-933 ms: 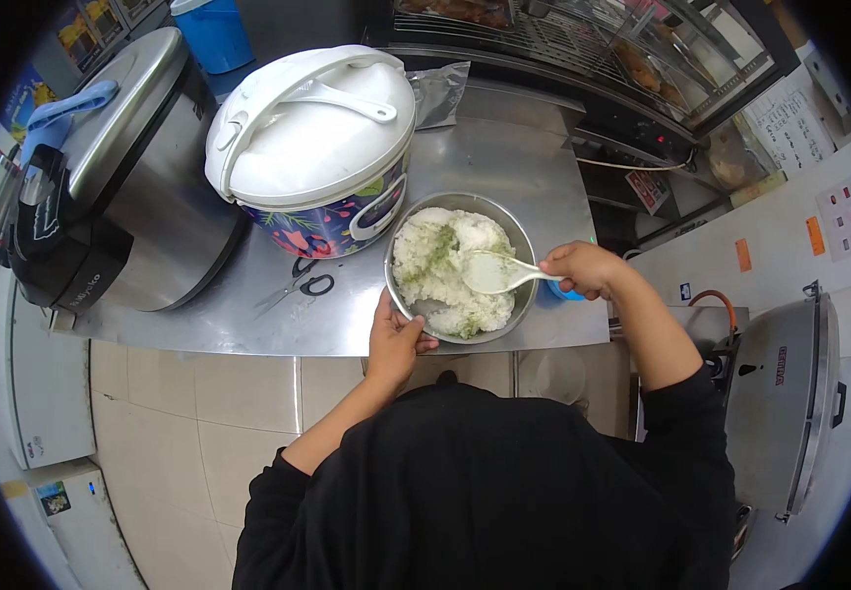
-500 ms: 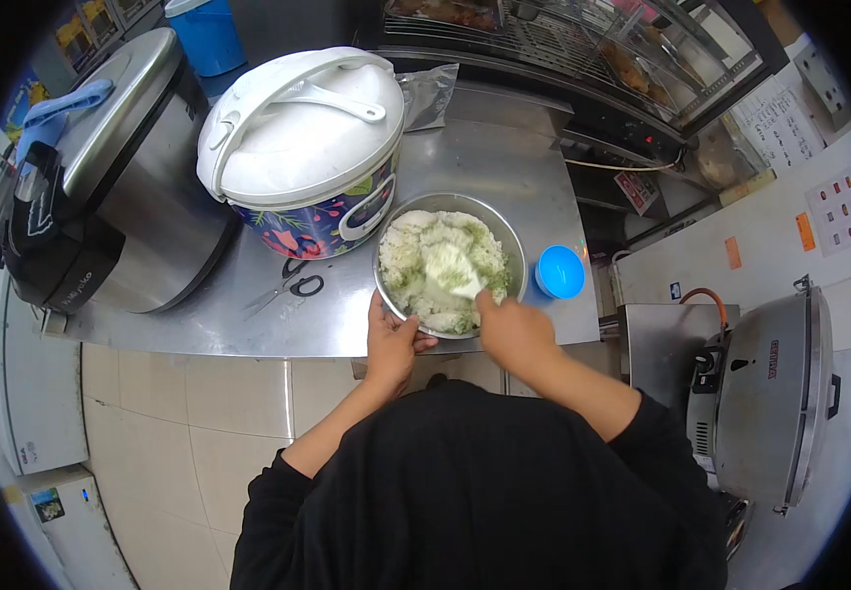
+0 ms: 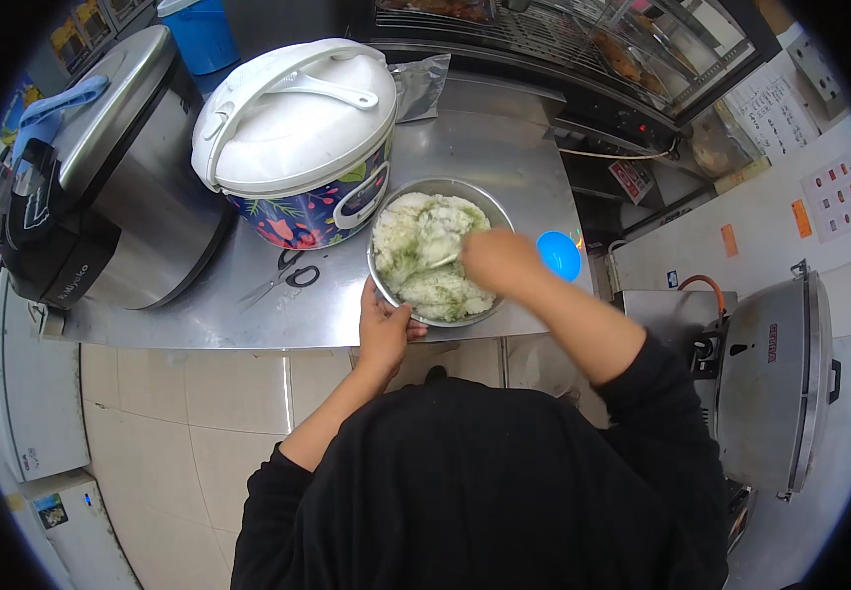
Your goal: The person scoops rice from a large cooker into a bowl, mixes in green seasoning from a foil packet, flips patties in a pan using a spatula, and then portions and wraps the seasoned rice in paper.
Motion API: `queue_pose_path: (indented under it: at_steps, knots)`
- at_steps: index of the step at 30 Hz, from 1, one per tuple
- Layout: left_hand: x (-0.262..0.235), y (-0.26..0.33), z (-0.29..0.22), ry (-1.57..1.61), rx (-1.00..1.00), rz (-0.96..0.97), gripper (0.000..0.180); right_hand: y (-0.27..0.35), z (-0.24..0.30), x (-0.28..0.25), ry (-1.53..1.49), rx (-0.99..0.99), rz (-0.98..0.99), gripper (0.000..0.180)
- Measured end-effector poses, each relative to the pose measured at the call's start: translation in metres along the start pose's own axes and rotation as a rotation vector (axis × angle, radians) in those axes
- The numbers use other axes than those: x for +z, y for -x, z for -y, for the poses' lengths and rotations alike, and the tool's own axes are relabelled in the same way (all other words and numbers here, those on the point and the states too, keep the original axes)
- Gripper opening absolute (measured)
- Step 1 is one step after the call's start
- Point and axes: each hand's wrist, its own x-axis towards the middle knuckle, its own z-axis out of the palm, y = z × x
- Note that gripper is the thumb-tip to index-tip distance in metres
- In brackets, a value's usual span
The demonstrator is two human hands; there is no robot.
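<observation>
A round steel bowl (image 3: 467, 188) rests near the front edge of the metal table. In it lies white, rice-like food (image 3: 414, 218) streaked with green. My left hand (image 3: 383, 329) grips the bowl's near left rim, thumb and fingers closed around it. Over the bowl's right side, my right hand (image 3: 502, 264) is closed on the handle of a white paddle (image 3: 441, 262). The paddle's blade is pushed into the food and mostly hidden. To the right of the bowl stands a small blue cup (image 3: 558, 256).
Black-handled scissors (image 3: 285, 279) lie left of the bowl. Behind them stands a white-lidded patterned tub (image 3: 298, 211) with a white rice paddle (image 3: 332, 90) on top. A large steel cooker (image 3: 150, 197) fills the table's left. A plastic bag (image 3: 420, 87) lies behind the tub.
My right hand has moved up and inward over the bowl, and the paddle's blade has sunk into the food. My left hand keeps its hold on the rim.
</observation>
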Motion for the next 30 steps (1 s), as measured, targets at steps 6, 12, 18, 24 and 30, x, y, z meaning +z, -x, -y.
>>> queue_pose_path:
  at_steps: [6,12,18,24,30]
  knots:
    - [-0.002,0.002,-0.001,-0.029,-0.025,-0.006,0.060,0.020,-0.030,-0.085,0.062,-0.069,0.230,0.017]
    - [0.001,0.003,-0.001,-0.034,-0.005,0.026,0.060,0.046,0.014,-0.021,0.304,-0.083,0.339,0.015]
    - [0.001,0.006,-0.003,-0.035,0.000,0.013,0.061,0.041,0.002,0.026,-0.206,0.020,0.013,0.019]
    - [0.002,0.003,-0.003,-0.001,-0.013,-0.033,0.061,0.014,-0.066,0.010,-0.769,0.246,0.291,0.029]
    - [0.002,0.002,-0.003,-0.003,-0.013,-0.006,0.061,0.017,-0.084,-0.028,-0.907,0.581,0.448,0.026]
